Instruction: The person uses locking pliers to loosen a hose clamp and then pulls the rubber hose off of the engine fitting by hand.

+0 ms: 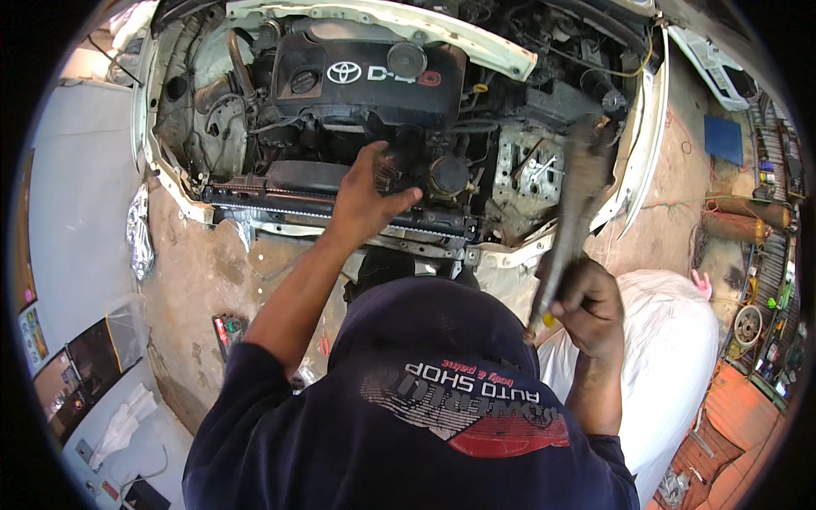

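My left hand [371, 197] reaches into the front of an open engine bay, fingers and thumb apart. It is beside dark hoses and engine parts, just behind the long black radiator [297, 201]; I see nothing held in it. A round black cap [449, 175] lies to its right. Behind it is the black plastic engine cover [365, 81]. My right hand [588, 306] is closed round the near end of a long grey, rod-like thing [571, 225], smeared by motion. The thing slants up and away over the bay's right side; its kind is unclear.
A metal plate with holes [520, 166] sits right in the bay, with shiny tools on it. A pale body crossbar [442, 32] spans the back. To my right are a white covered bulk [671, 340] and cluttered shelving [769, 161]. A grey panel [81, 187] stands left.
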### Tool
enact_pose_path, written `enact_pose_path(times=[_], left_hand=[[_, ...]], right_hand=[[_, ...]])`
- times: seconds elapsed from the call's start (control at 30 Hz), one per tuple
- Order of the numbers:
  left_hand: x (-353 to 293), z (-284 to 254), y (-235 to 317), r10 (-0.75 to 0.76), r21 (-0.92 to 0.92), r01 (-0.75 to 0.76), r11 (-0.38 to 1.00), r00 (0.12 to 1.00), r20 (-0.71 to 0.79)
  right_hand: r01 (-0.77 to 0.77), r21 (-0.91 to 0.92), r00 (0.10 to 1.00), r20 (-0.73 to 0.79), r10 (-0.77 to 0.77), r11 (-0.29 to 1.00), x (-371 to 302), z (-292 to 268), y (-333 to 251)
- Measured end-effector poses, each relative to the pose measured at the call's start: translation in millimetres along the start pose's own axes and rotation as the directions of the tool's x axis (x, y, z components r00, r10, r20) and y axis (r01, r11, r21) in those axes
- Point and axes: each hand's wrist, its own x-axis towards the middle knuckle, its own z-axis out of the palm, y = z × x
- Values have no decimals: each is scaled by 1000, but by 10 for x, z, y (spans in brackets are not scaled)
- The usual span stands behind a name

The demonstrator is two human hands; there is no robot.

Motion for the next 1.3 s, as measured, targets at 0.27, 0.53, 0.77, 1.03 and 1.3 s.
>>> enact_pose_path(times=[0.27, 0.53, 0.77, 1.03, 1.3], left_hand=[[-210, 343, 598, 326, -839, 491, -234, 853, 408], [-419, 606, 454, -296, -922, 385, -44, 876, 380], [-280, 381, 227, -299, -862, 502, 68, 835, 463], [-351, 86, -120, -354, -894, 436, -106, 823, 444], [-396, -23, -220, -352, -899, 408, -161, 827, 439]], right_hand=[[-488, 102, 821, 391, 416, 867, 392, 170, 270], [-260, -593, 825, 273, 494, 762, 496, 649, 314], [-344, -777, 798, 53, 600, 527, 677, 734, 503], [-352, -696, 888, -38, 458, 626, 543, 664, 367], [-641, 212, 731, -126, 671, 738, 340, 513, 653]])
